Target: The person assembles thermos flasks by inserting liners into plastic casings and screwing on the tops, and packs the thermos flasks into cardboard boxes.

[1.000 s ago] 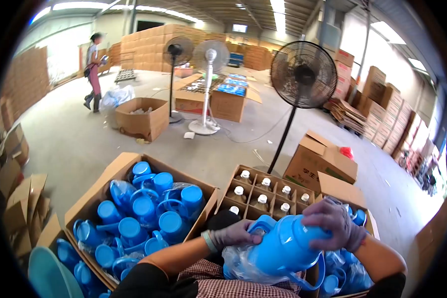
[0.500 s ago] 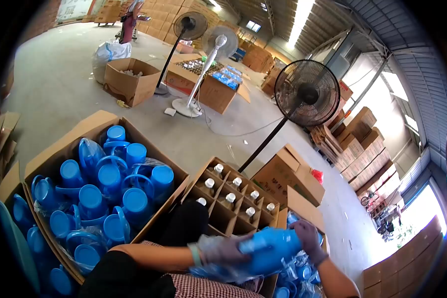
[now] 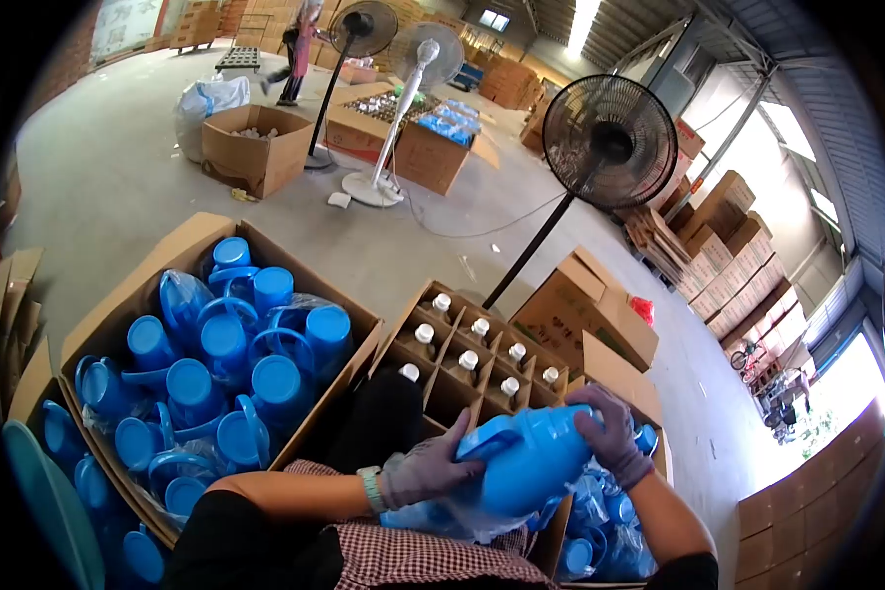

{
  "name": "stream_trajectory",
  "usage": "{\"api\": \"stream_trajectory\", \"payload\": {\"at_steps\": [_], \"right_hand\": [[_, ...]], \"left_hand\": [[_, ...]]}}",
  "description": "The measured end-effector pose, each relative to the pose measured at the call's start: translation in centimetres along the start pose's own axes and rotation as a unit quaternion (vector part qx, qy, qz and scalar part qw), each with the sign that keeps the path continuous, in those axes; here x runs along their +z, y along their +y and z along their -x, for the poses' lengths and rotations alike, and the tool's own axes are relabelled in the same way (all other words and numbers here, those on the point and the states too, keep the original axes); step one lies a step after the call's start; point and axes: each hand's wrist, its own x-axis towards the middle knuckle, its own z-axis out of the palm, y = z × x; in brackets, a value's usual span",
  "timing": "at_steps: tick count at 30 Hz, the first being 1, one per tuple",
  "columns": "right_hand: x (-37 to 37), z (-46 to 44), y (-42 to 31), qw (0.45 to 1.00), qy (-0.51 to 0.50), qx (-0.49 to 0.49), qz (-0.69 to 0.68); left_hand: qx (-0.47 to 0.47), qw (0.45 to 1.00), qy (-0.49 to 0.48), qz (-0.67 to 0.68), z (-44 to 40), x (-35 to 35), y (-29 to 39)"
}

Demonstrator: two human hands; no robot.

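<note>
A blue plastic jug with a side handle [image 3: 531, 462] lies tilted across my lap, held between both hands. My left hand [image 3: 431, 474], in a grey glove, grips it at the handle side. At its other end, my gloved right hand [image 3: 612, 431] has its fingers wrapped round the rim. Clear plastic film [image 3: 452, 516] hangs under the jug. Just beyond it stands a divided carton [image 3: 442, 401] with several white-capped bottles [image 3: 468, 361] in its compartments. Below my right hand, a carton holds more blue pieces in plastic wrap [image 3: 590, 531].
A large carton [image 3: 329, 428] of upturned blue jugs [image 3: 224, 339] stands at my left. Ahead are a black fan [image 3: 610, 143], a white fan [image 3: 374, 187], an open carton [image 3: 256, 162] and a folded-open box [image 3: 590, 315]. A person [image 3: 300, 49] walks at the far back.
The jug has turned so its handle shows, and the film sits lower around it. My right hand has shifted onto its end. The distant person has moved right.
</note>
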Motion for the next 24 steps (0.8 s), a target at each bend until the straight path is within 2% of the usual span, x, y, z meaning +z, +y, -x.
{"api": "stream_trajectory", "payload": {"at_steps": [3, 4, 6, 7, 10, 14, 15, 16, 17, 18, 20, 21, 22, 23, 24], "right_hand": [[-1.1, -1.0, -5.8, 0.998, 0.013, -0.059, 0.03], [-1.5, -1.4, -8.0, 0.995, 0.016, -0.09, 0.045], [-1.6, -1.7, -9.8, 0.996, 0.011, -0.062, 0.065], [-1.6, -1.4, -10.1, 0.996, 0.008, -0.047, 0.074], [0.8, -0.9, -4.7, 0.998, 0.046, -0.036, 0.021], [0.1, 0.1, -4.0, 0.997, 0.076, -0.012, 0.0], [-0.4, 0.8, -4.2, 0.988, 0.148, -0.044, -0.012], [-0.3, 2.1, -4.2, 0.973, 0.22, -0.069, -0.025], [0.4, 4.3, -2.4, 0.957, 0.281, -0.061, -0.047], [1.4, 6.4, -1.9, 0.92, 0.384, -0.038, -0.068], [6.2, 11.1, 2.4, 0.855, 0.499, 0.063, -0.13], [8.6, 12.6, 2.6, 0.821, 0.493, 0.151, -0.247], [10.9, 13.6, 2.4, 0.766, 0.48, 0.232, -0.36], [13.1, 14.0, 2.1, 0.824, 0.459, 0.217, -0.252], [14.2, 13.6, 0.8, 0.849, 0.438, 0.108, -0.276]], "left_hand": [[0.079, 0.98, -0.101, 0.152, -0.4, -2.2, 0.5], [0.119, 0.981, -0.099, 0.119, -0.6, -2.5, 1.5], [0.187, 0.976, -0.095, 0.058, -0.2, -2.8, 4.4], [0.104, 0.985, -0.087, 0.106, 0.4, -2.3, 5.2], [0.029, 0.998, 0.007, 0.049, 0.6, -0.1, 4.8], [0.121, 0.984, 0.077, 0.102, -0.5, 0.8, 4.6], [0.109, 0.982, 0.09, 0.129, -0.3, 0.3, 4.2], [0.136, 0.98, 0.132, 0.067, 0.4, -1.3, 4.7], [0.128, 0.966, 0.126, 0.185, 0.8, -2.5, 4.8], [0.092, 0.952, 0.082, 0.281, 1.5, -5.7, 3.4], [0.164, 0.902, 0.107, 0.386, 2.0, -7.1, 3.1], [0.179, 0.891, 0.045, 0.415, 2.6, -9.2, 2.1], [0.206, 0.842, 0.018, 0.498, 2.6, -9.5, 1.8], [0.179, 0.86, 0.099, 0.468, 2.7, -9.6, 1.5], [0.158, 0.871, 0.178, 0.431, 2.5, -9.4, 2.0]]}}
